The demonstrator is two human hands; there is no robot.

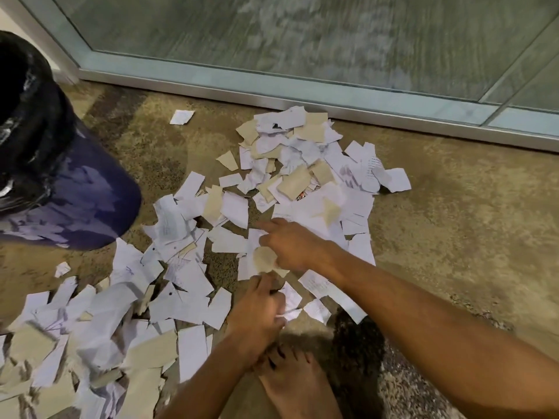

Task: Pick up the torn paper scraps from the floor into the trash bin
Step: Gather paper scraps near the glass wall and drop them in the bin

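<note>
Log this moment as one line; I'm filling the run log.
stage: gathering | left hand: holds white paper scraps | right hand: pinches crumpled beige scrap | dark blue trash bin: left, apart

Torn paper scraps (305, 164) over carpet (453, 207), both hands (290, 246) gathering, trash bin (60, 182) left

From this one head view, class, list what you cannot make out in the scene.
- Trash bin: the inside is dark and the left edge cuts it off.
- Writing on the paper scraps: too small and blurred.
- Left hand: its grip is blurred.
- Scraps at lower left: cut off by the frame edge.
</note>
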